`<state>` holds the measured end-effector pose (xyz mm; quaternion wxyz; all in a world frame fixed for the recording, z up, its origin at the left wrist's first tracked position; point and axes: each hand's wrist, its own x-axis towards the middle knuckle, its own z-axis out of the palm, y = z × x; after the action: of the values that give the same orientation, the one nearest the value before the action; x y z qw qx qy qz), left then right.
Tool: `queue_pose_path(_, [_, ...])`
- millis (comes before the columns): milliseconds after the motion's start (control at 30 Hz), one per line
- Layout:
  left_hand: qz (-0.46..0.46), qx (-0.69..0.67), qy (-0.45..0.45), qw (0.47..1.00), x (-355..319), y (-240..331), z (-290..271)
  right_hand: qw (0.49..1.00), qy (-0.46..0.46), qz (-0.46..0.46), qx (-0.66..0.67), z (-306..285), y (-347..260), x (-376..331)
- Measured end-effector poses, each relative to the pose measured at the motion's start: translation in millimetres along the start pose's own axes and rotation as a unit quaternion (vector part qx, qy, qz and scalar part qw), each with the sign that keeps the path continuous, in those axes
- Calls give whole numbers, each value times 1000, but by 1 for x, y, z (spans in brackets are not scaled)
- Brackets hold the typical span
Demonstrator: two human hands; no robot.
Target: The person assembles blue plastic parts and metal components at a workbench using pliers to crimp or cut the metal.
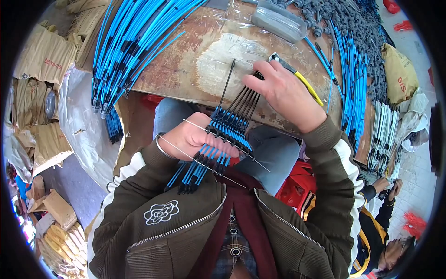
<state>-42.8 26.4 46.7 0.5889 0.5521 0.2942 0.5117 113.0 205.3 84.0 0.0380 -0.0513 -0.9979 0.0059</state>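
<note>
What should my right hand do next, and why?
Perhaps ease the lone black rod into line: it stands apart on the left, while your right hand is at the other black rods and your left hand grips the blue rods.

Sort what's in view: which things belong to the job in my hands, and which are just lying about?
In the job, it seems:
blue-and-black rods, in your left hand
thin metal wires crossing them
probably yellow-handled pliers, beside your right hand

Lying about, apparently:
brown sacks
cardboard box
clear plastic sheet
</note>
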Motion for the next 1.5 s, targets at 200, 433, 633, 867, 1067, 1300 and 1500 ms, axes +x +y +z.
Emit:
queue_pose_path(200, [27,51,-17,998,5,0,-3,1000,4,-8,-2,2,2,3])
queue_pose_path(433, [25,62,-3,998,3,-3,-2,1000,9,-9,5,3,3,5])
queue_pose_path(633, [1,23,-1,1000,2,-2,-3,1000,14,-3,-1,3,1,5])
queue_pose_path(867, [50,12,-8,999,2,-6,-5,1000,8,9,7,3,0,6])
queue_pose_path(1067, [-28,2,14,1000,-2,-8,-2,1000,4,-2,21,2,2,9])
queue_pose_path(1300, [-33,-40,1,999,-1,-7,-6,1000,-2,-3,18,-1,1,10])
queue_pose_path(1500, [-111,-127,30,985,-4,-9,-4,999,0,-14,33,1,4,10])
